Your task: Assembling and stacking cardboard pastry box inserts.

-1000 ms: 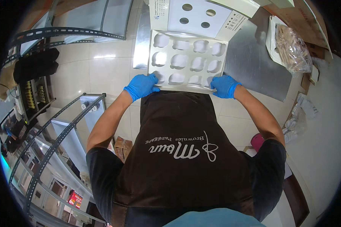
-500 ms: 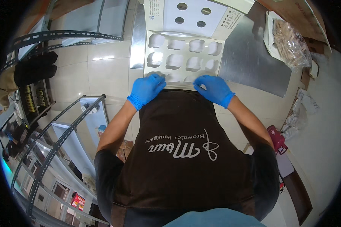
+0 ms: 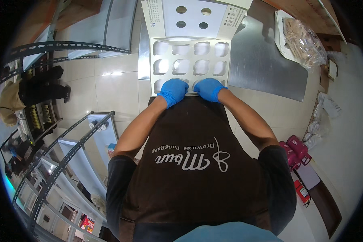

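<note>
Pressing down side by side, my two blue-gloved hands rest on the near row of a white moulded tray (image 3: 189, 60) with round cavities. My left hand (image 3: 173, 91) lies palm-down at the tray's near edge, fingers spread narrowly and curled over a cavity, holding nothing that I can see. Just beside it, nearly touching, my right hand (image 3: 209, 88) takes the same flat pose, fingers close together on the tray's surface. Both forearms run back toward my brown apron (image 3: 189, 161), elbows flared outward. The tray sits on a steel table (image 3: 266, 64), its far edge meeting an upright white lid (image 3: 193, 18) pierced by four round holes. To the left, metal shelving racks (image 3: 68, 153) stand well apart across tiled floor. To the right, bare steel stretches toward a clear bag of wooden sticks (image 3: 304, 38).
</note>
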### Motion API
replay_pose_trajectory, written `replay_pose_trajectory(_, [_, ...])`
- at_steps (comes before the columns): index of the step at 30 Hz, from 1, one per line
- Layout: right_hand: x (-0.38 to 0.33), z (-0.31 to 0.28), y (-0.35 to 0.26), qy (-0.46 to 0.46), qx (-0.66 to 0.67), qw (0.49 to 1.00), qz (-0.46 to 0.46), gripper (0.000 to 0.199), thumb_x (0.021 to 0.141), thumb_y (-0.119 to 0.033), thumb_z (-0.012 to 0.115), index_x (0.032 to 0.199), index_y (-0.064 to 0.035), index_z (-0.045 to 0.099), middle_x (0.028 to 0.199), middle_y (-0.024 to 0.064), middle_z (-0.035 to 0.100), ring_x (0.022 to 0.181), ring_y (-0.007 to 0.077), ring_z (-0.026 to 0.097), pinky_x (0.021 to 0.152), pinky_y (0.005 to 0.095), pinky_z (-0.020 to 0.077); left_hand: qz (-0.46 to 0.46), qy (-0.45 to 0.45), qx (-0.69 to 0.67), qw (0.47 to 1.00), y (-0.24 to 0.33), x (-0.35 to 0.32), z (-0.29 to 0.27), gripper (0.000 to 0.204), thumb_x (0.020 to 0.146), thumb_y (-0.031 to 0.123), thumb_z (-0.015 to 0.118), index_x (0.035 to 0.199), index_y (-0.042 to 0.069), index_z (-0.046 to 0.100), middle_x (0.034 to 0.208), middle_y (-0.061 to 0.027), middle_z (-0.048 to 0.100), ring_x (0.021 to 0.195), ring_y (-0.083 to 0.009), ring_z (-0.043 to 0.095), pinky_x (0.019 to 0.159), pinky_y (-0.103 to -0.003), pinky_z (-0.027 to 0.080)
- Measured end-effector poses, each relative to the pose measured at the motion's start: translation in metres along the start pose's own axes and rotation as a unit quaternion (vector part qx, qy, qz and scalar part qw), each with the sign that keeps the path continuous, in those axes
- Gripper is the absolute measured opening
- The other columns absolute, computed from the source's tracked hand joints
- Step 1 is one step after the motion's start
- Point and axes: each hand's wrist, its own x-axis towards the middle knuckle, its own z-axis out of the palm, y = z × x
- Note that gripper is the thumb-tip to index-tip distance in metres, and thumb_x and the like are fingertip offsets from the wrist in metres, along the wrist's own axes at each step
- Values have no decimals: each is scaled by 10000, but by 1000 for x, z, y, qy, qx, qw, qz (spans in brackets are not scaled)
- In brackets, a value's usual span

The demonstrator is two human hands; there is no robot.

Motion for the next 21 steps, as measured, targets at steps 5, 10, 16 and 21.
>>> replay_pose_trajectory(5, [2, 12, 2, 65, 74, 995, -26, 290, 798, -107, 495, 1042, -113, 651, 1051, 185, 626, 975, 356, 602, 838, 433, 474, 3, -8, -22, 1000, -5, 8, 6, 137, 771, 147, 569, 838, 50, 640, 794, -173, 643, 764, -355, 630, 686, -446, 502])
replay_pose_trajectory(10, [2, 7, 2, 25, 83, 996, -10, 322, 808, -106, 480, 1080, -144, 648, 1097, 174, 616, 997, 349, 598, 856, 428, 471, 44, -31, -54, 997, -10, 10, 4, 140, 784, 133, 551, 827, 34, 640, 807, -201, 639, 768, -359, 631, 684, -446, 503])
replay_pose_trajectory(16, [6, 7, 0, 37, 94, 995, 5, 254, 817, -136, 513, 1022, -85, 653, 1071, 161, 624, 1004, 331, 592, 873, 415, 459, -17, 21, -9, 1000, 2, 4, -5, 157, 808, 110, 519, 827, 5, 634, 817, -217, 637, 781, -362, 636, 680, -424, 518])
replay_pose_trajectory(21, [10, 6, -9, 39, 34, 998, 33, 286, 778, -125, 481, 980, -94, 681, 1012, 176, 646, 945, 346, 620, 836, 437, 482, 10, 24, 34, 999, -4, 4, -1, 157, 816, 101, 517, 842, -2, 633, 837, -202, 641, 787, -356, 634, 688, -413, 517])
